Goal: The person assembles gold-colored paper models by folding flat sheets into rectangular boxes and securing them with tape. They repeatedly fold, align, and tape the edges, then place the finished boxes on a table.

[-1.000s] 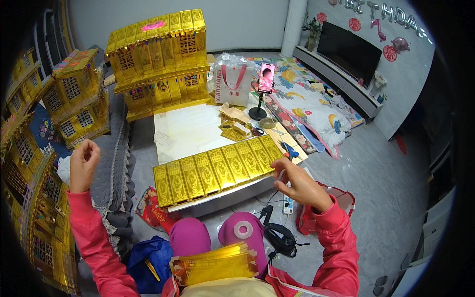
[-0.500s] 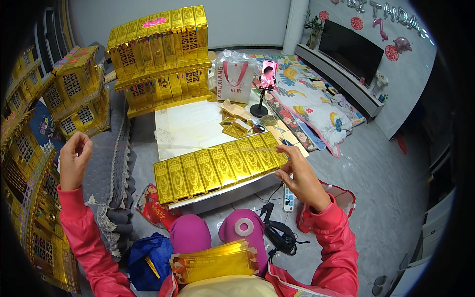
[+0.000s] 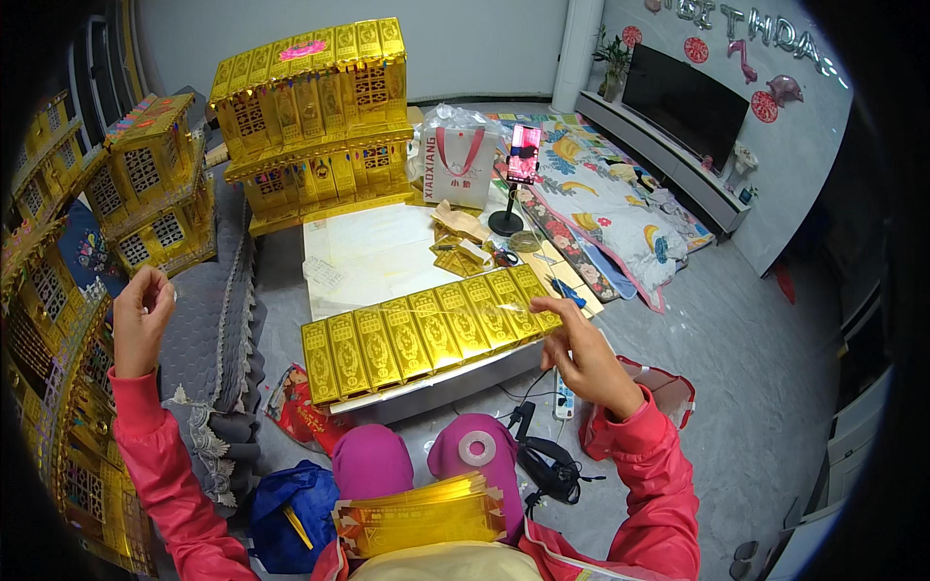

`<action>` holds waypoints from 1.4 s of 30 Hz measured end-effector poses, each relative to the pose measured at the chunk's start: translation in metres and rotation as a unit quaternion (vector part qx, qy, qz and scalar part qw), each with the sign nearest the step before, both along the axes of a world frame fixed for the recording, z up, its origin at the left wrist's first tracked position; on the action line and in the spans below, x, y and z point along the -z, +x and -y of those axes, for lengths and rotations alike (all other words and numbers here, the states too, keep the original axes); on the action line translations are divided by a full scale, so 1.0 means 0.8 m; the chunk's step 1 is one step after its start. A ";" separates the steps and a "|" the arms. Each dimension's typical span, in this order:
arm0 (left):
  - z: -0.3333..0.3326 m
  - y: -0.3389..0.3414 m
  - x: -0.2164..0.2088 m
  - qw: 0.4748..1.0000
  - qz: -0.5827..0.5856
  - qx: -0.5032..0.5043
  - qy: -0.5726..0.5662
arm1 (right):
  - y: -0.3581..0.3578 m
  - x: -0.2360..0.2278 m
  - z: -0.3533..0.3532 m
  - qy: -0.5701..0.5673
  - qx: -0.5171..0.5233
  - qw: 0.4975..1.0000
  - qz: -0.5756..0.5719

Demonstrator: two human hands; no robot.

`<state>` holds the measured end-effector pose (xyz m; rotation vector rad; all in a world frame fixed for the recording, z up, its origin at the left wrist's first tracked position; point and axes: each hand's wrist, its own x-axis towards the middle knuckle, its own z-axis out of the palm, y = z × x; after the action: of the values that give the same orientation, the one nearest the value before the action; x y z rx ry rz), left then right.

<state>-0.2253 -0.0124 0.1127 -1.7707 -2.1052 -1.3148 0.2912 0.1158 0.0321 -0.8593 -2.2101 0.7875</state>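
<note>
A row of gold embossed foil boxes [image 3: 417, 334] lies side by side along the near edge of a low white table. My left hand [image 3: 143, 315] is raised to its left, fingers pinched on what looks like the end of a thin clear tape strip, which is hard to see. At the row's right end, my right hand [image 3: 586, 358] has its thumb and fingers apart, the index fingertip by the last box, where clear film glints. A roll of tape [image 3: 476, 447] rests on my right knee. Flat gold foil sheets [image 3: 421, 518] are stacked on my lap.
A large gold foil house [image 3: 310, 116] stands at the table's [image 3: 363, 252] far left; more gold houses [image 3: 145, 184] line the left. A phone on a stand [image 3: 523, 160], a white bag [image 3: 457, 169] and scissors [image 3: 506, 259] sit at the back. A power strip [image 3: 564, 395] lies on the floor.
My right hand has shifted slightly down and left at the row's end. The left hand has dipped a little and stays pinched. The clear strip stretched above the boxes earlier is now barely visible.
</note>
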 end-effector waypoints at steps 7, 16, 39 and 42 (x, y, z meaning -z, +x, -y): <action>0.005 -0.010 0.001 0.999 -0.034 -0.020 0.010 | 0.006 -0.005 0.010 -0.068 0.013 0.997 -0.024; 0.009 -0.020 0.002 0.998 -0.042 -0.035 0.023 | 0.009 0.008 -0.002 -0.081 0.079 0.984 -0.140; -0.024 0.049 0.161 0.996 0.062 -0.012 -0.063 | 0.070 0.078 -0.107 -0.200 0.200 0.955 -0.093; -0.031 0.062 0.194 0.990 0.114 -0.008 -0.080 | 0.081 0.095 -0.128 -0.198 0.185 0.961 -0.052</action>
<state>-0.1761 0.0127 -0.0424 -1.7300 -2.4028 -1.4433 0.3560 0.2183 -0.0435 -1.3432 -1.7470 1.0734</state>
